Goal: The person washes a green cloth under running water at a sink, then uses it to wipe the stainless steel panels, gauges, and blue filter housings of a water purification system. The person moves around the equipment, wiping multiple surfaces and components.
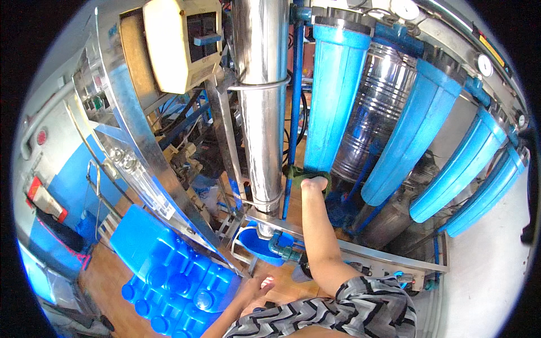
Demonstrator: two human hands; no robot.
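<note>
My right arm reaches forward, and my right hand (315, 183) holds a dark green cloth (293, 172) against the bottom end of a tall blue filter housing (336, 96). The cloth bunches out on both sides of the hand, and most of the fingers are hidden. Low in the view, my left hand (256, 289) hangs beside the blue water jugs (186, 281). It appears to hold nothing, its fingers loosely bent and apart. A shiny steel cylinder (260, 124) stands upright left of the housing.
More blue filter housings (414, 129) hang in a row to the right, under pressure gauges (484, 65). Behind them stands a ribbed steel tank (377, 107). A metal frame rail (372, 253) crosses below my right arm, near a blue basin (262, 248). A cream switch box (183, 45) sits upper left.
</note>
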